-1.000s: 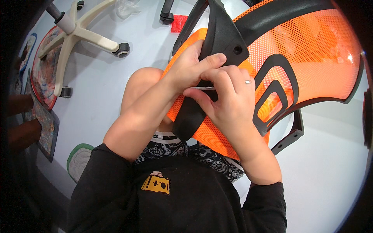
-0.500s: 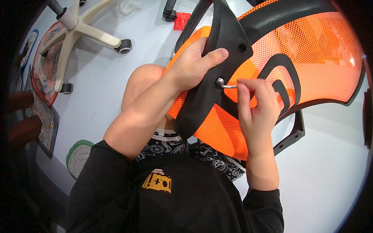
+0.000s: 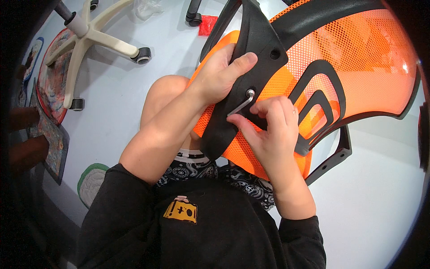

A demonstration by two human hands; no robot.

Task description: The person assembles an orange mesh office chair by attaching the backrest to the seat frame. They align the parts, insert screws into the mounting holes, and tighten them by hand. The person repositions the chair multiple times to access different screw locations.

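Note:
An orange mesh chair back [image 3: 363,49] with a black frame lies tilted across my lap. Against it is a black plastic armrest piece [image 3: 257,38] with bolt holes. My left hand [image 3: 219,74] grips this armrest, thumb on top and fingers passing out of sight behind it. A silver hex key [image 3: 242,104] sits with its short end in a hole of the armrest, its long arm slanting down and left. My right hand [image 3: 273,130] is beside the key, thumb tip at the long arm's end. The other right fingers are bent, apart from the thumb and off the key.
A cream five-star chair base [image 3: 112,40] with black casters stands on the pale floor at upper left. Near it are a red packet [image 3: 208,25] and a clear plastic bag [image 3: 148,8]. Mats [image 3: 53,80] lie at the left. Another black armrest bracket [image 3: 333,157] shows at right.
The hex key has swung from pointing right to pointing down-left. My right hand has moved left and down with it, its pinch now loosened. My left hand keeps its grip.

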